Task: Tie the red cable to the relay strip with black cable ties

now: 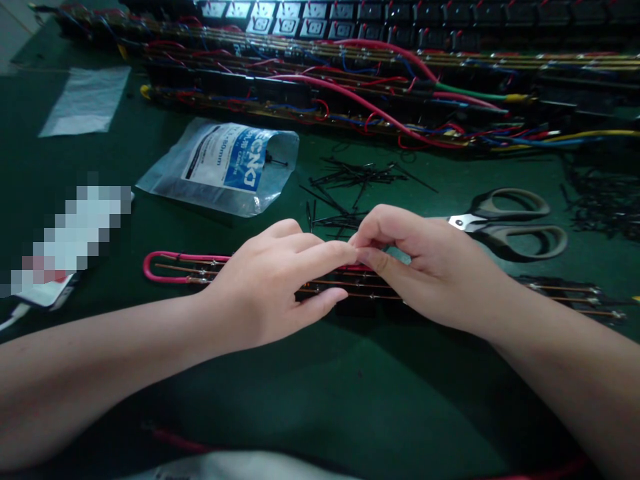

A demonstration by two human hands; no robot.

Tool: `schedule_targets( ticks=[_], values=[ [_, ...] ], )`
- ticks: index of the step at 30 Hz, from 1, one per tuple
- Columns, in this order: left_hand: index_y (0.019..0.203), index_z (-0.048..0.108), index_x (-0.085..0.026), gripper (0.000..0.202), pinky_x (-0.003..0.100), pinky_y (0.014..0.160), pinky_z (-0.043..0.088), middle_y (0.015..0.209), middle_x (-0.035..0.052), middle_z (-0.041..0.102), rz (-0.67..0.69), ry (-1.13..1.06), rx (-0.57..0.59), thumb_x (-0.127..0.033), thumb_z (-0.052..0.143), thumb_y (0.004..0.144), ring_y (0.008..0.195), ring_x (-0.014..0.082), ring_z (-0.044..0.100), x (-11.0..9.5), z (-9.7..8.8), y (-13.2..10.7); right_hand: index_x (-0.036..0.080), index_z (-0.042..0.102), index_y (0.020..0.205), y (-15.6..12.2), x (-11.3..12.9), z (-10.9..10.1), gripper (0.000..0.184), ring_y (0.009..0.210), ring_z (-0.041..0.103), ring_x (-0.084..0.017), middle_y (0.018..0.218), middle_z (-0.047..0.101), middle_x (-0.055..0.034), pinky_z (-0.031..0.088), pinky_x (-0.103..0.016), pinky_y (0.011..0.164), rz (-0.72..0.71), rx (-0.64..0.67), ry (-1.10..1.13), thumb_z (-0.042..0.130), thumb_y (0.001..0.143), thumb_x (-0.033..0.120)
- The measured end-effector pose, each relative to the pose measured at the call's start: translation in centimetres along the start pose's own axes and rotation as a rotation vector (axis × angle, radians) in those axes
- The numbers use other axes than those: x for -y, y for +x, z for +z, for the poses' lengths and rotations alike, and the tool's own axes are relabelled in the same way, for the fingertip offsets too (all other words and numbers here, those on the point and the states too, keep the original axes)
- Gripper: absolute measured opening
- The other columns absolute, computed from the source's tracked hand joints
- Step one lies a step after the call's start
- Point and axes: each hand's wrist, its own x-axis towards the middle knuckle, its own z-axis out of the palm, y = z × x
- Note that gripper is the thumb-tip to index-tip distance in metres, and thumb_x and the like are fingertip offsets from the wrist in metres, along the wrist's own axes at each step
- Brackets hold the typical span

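A long black socket strip with copper bars [350,288] and a looped pink wire [165,257] at its left end lies across the green table [320,387]. My left hand [273,283] rests on the strip, fingers closed around its middle. My right hand [425,263] meets it from the right, thumb and fingers pinched together at the left fingertips; what they pinch is too small to make out. Loose black cable ties [350,187] lie just behind both hands.
Grey-handled scissors [510,227] lie to the right behind my right hand. A plastic bag with a blue label [225,167] sits at the back left. Stacked wired strips [350,87] fill the far edge. A clear bag [85,100] lies far left.
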Motion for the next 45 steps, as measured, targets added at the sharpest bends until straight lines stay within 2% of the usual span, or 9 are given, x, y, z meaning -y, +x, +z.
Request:
schedule_targets(
  ticks=[10,25,30,33,38,45],
  values=[
    [0.118,0.061,-0.019,0.027,0.031,0.079,0.044,0.099,0.0003,0.074,0.012,-0.020,-0.005,-0.028,0.061,0.092,0.079,0.0158,0.057,-0.11,-0.12,0.02,0.020,0.055,0.084,0.01,-0.06,0.10,0.012,0.061,0.056,-0.011,0.073,0.064,0.0027,0.040,-0.023,0.053,-0.009,0.006,0.010,0.053,0.089,0.009],
    [0.107,0.063,-0.019,0.019,0.033,0.079,0.044,0.098,0.0018,0.073,-0.027,-0.032,0.019,-0.030,0.062,0.092,0.082,0.0171,0.055,-0.13,-0.24,-0.02,0.021,0.058,0.087,-0.12,0.06,0.18,0.008,0.064,0.059,-0.014,0.077,0.067,0.0006,0.040,-0.026,0.055,0.032,0.011,0.036,0.053,0.090,0.016],
    [0.091,0.065,-0.019,0.014,0.033,0.082,0.044,0.102,0.0034,0.073,0.023,-0.022,0.029,-0.030,0.057,0.095,0.086,0.0171,0.058,0.01,-0.11,0.03,0.021,0.061,0.088,-0.07,0.15,0.22,0.007,0.067,0.060,-0.015,0.079,0.067,-0.0007,0.042,-0.028,0.059,0.036,-0.051,0.052,0.055,0.092,0.023],
    [0.097,0.064,-0.019,0.013,0.033,0.080,0.043,0.099,0.0031,0.072,0.002,-0.007,0.028,-0.030,0.059,0.093,0.085,0.0175,0.057,-0.03,-0.10,0.01,0.021,0.060,0.085,-0.02,0.12,0.19,0.007,0.065,0.058,-0.014,0.076,0.066,0.0001,0.041,-0.028,0.057,0.036,-0.060,0.058,0.057,0.091,0.023],
    [0.112,0.059,-0.019,0.024,0.031,0.078,0.043,0.093,0.0011,0.070,-0.024,-0.003,0.009,-0.030,0.062,0.091,0.084,0.0177,0.054,-0.24,-0.16,-0.05,0.020,0.059,0.084,0.02,0.16,0.15,0.007,0.064,0.058,-0.014,0.074,0.065,0.0002,0.041,-0.027,0.056,0.039,-0.063,0.073,0.057,0.090,0.021],
    [0.112,0.059,-0.020,0.024,0.031,0.079,0.044,0.096,0.0009,0.071,-0.015,-0.007,0.015,-0.030,0.062,0.091,0.083,0.0174,0.053,-0.03,-0.08,-0.09,0.020,0.060,0.083,0.02,0.26,0.16,0.007,0.064,0.058,-0.014,0.075,0.066,-0.0001,0.041,-0.027,0.056,0.050,-0.061,0.060,0.058,0.090,0.022]
  ],
)
